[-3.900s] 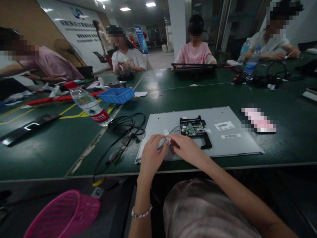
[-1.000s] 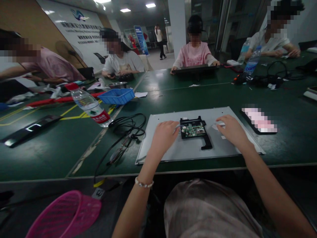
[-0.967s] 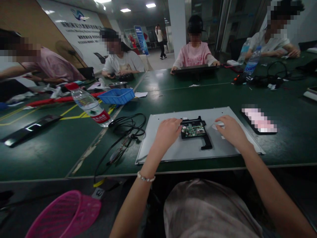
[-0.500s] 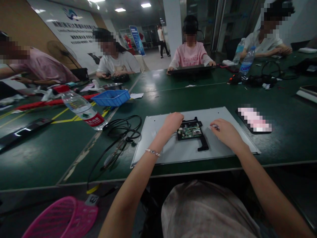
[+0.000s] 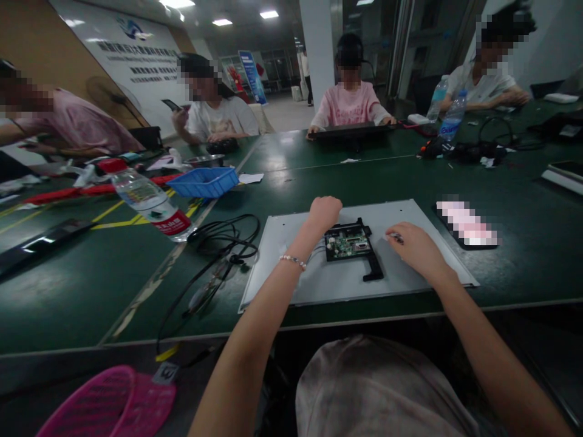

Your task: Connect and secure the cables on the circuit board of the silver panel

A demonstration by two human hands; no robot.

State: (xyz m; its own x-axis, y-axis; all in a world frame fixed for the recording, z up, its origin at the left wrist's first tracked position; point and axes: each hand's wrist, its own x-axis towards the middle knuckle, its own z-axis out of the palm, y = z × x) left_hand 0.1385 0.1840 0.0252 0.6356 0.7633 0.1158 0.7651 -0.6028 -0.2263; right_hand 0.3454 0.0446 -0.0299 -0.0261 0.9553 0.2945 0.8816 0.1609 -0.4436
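Here, the green circuit board point(image 5: 350, 245) sits in a black frame point(image 5: 374, 267) that lies flat on a light grey panel point(image 5: 337, 285), near the middle of it. Thin wires point(image 5: 319, 249) run out from the frame's left side toward the left forearm. The left hand point(image 5: 325, 211) is at the frame's far left corner, its back to the camera and its fingers bent down out of sight — whether they grip anything, I cannot tell. A beaded bracelet point(image 5: 293, 261) circles that wrist. The right hand point(image 5: 416, 246) is well apart from the left, over the panel to the right of the frame; its fingers are curled in, thumb and forefinger pinched on a small piece point(image 5: 396, 237), too small to make out.

The panel rests on a green table point(image 5: 387, 176), close to the near edge. To its right lies a phone point(image 5: 469, 226); to its left are tangled black cables point(image 5: 223, 233) and a pair of glasses point(image 5: 198, 297). Farther left, a red-capped bottle point(image 5: 152, 203) appears tilted — just beyond it is a blue tray point(image 5: 204, 182). A pink basket point(image 5: 150, 397) is below the table edge.
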